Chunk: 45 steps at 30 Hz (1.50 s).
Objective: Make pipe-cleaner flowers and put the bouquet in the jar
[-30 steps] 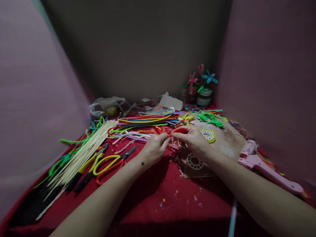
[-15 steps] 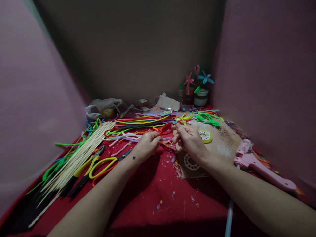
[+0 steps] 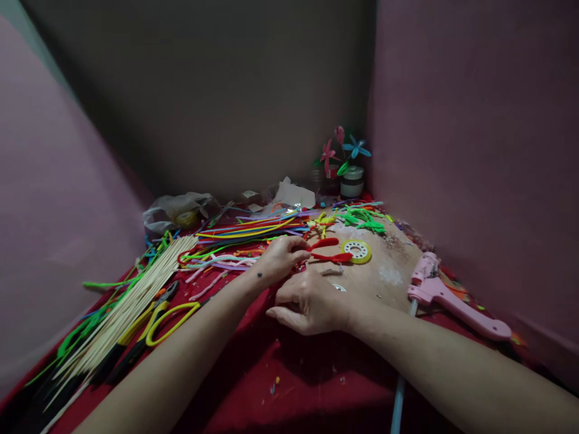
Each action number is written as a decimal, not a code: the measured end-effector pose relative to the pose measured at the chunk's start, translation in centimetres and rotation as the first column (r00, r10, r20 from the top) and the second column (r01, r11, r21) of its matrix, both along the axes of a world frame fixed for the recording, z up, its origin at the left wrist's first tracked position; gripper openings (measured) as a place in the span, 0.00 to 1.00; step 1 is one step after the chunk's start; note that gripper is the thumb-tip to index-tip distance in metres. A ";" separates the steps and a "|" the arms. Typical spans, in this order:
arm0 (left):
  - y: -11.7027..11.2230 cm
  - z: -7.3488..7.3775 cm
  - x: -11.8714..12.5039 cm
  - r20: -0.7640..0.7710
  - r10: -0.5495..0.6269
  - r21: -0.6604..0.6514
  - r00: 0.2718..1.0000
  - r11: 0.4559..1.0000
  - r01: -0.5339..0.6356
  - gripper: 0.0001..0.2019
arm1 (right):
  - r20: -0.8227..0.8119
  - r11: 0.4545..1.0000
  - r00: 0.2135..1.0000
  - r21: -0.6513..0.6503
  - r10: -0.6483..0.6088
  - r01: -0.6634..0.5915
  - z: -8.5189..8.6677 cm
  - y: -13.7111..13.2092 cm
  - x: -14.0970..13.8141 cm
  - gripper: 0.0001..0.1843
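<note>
My left hand (image 3: 283, 260) is closed in a pinch above the red cloth. From its fingertips, two narrow shaped pieces of red pipe cleaner (image 3: 324, 243) stick out to the right, spread apart over the brown board. The lower piece reaches the edge of a yellow tape roll (image 3: 357, 251). Below and nearer to me is my right hand (image 3: 314, 301), its fingers curled and its thumb apart, with nothing visible in its grasp. It covers part of the board's near corner and most of a white ring there.
Wooden skewers (image 3: 131, 301), pliers (image 3: 154, 316) and yellow-handled scissors (image 3: 174, 322) lie to the left. Loose pipe cleaners (image 3: 253, 228) stretch behind my hands. A pink glue gun (image 3: 456, 298) rests at the right. At the back, pipe-cleaner flowers (image 3: 346, 147) stand by a jar (image 3: 351, 182).
My right hand has let go of the red pipe cleaner and moved down toward me. My left hand keeps hold, and two red pieces now show spread apart. The view has turned slightly right.
</note>
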<state>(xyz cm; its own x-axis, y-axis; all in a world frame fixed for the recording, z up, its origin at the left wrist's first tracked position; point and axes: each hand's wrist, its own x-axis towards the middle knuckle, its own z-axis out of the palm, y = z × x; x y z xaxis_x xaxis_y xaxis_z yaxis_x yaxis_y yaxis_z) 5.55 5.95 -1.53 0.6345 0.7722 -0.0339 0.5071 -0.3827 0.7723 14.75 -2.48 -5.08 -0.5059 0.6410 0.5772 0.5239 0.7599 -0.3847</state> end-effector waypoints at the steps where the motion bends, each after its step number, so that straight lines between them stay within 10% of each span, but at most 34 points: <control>1: 0.3 -0.3 0.7 -0.008 -0.010 0.015 1.000 1.000 0.010 0.11 | 0.001 1.000 1.000 0.008 -0.012 0.012 0.0 0.1 0.1 0.17; 6: 1.9 -0.8 3.3 -0.152 -0.128 0.213 0.980 0.964 0.159 0.11 | -0.023 0.998 1.000 0.052 -0.018 0.019 0.1 0.7 0.4 0.13; 10: 2.3 0.4 2.9 -0.245 -0.010 0.433 0.970 0.894 0.118 0.12 | -0.008 0.997 0.997 0.025 -0.073 0.073 -0.1 0.9 0.5 0.15; 20: 4.1 0.4 -0.7 -0.322 0.152 0.445 0.935 0.896 0.008 0.15 | 0.021 0.998 0.998 -0.030 -0.063 0.063 -0.2 0.7 0.4 0.13; 32: 9.9 1.0 -5.7 -0.363 0.496 0.678 0.789 0.721 -0.141 0.12 | -0.007 0.998 0.998 -0.029 -0.055 0.054 -0.9 1.0 0.2 0.14; 45: 10.6 -1.4 -3.3 -0.343 0.345 0.729 0.874 0.685 0.016 0.09 | -0.027 0.997 0.998 -0.047 -0.060 0.058 -1.2 1.2 0.1 0.16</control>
